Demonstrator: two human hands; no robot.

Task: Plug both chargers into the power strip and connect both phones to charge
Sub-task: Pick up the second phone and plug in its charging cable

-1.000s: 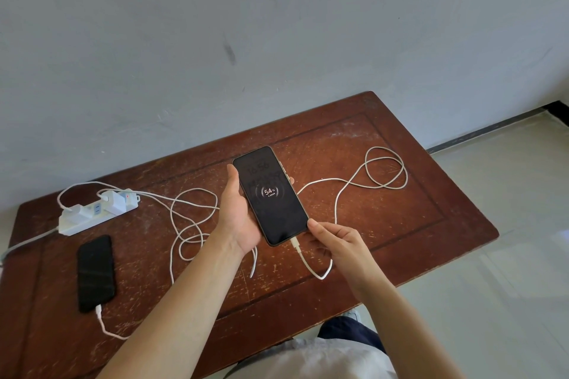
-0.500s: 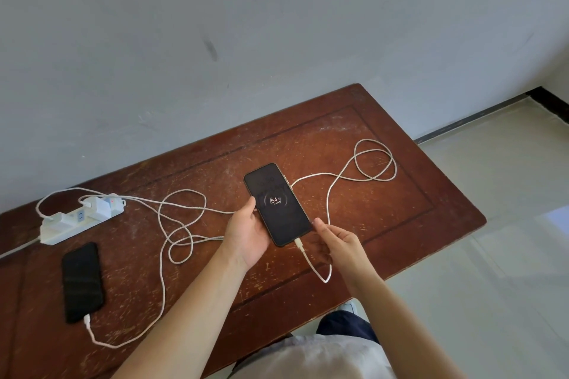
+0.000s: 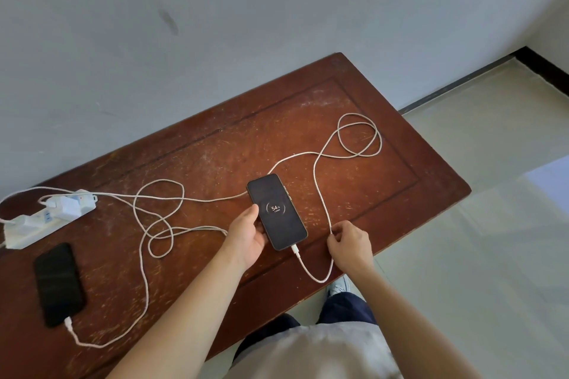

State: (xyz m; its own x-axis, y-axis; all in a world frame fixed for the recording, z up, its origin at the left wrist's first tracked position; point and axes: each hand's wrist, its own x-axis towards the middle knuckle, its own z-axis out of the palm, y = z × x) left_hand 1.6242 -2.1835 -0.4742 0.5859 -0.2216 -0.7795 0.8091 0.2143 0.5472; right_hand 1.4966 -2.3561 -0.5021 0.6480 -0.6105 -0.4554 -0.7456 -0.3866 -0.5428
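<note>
A black phone [image 3: 277, 212] shows a 54% charging screen on the brown table [image 3: 385, 194]; a white cable [image 3: 320, 194] is plugged into its near end. My left hand [image 3: 246, 235] grips the phone's left edge. My right hand [image 3: 349, 243] pinches that cable to the phone's right. A second black phone [image 3: 58, 283], screen dark, lies at the near left with another white cable [image 3: 144, 286] plugged in. Both cables run to two white chargers [image 3: 66, 204] seated in the white power strip [image 3: 46, 221] at the far left.
The cables lie in loose loops across the table's middle and far right [image 3: 358, 138]. A grey wall backs the table. Pale tiled floor [image 3: 477, 255] lies to the right, past the table edge. My legs and a shoe show below the near edge.
The lit phone has come down from the air onto the table. My right hand let go near the plug and shifted right to pinch the cable further along.
</note>
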